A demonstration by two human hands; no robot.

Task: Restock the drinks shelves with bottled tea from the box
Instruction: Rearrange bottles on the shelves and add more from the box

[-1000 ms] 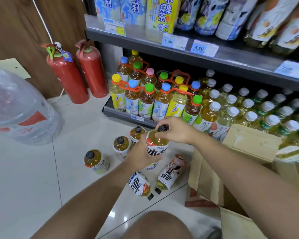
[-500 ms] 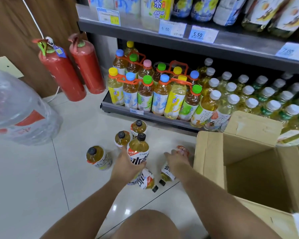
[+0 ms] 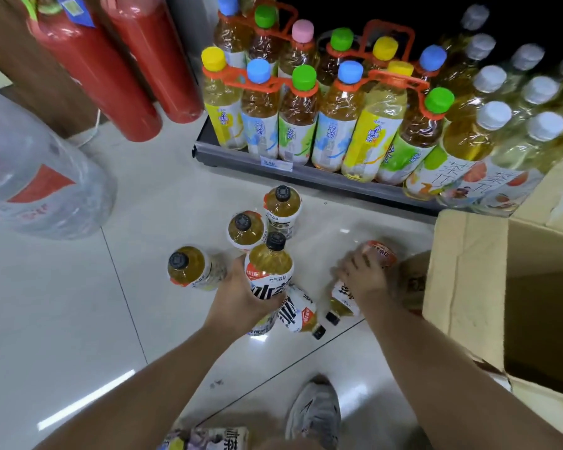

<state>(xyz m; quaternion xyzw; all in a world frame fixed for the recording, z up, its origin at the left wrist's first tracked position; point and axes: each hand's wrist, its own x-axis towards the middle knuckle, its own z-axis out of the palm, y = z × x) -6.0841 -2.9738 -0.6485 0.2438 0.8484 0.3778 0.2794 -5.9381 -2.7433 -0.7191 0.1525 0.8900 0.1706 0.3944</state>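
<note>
Head view: left grip [image 3: 241, 297] clamps upright tea bottle [image 3: 268, 271]; right grip [image 3: 359, 276] clasps lying bottle [image 3: 379, 253].

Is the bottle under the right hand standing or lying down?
Lying down. The bottle is on its side on the floor, black cap toward the camera, with the right hand curled over its middle.

- On the held bottle [image 3: 268, 274]: big black "冰茶", partly covered, with small "元气森林" above it.
- On the white-capped bottles [image 3: 462, 157] along the shelf [image 3: 322, 179]: "茶π" on the labels.
- On the price tag [image 3: 275, 164] at the shelf's front edge: what looks like "9.90", blurred.
- On the lying bottle [image 3: 343, 293]: black characters, too skewed to read.
</note>
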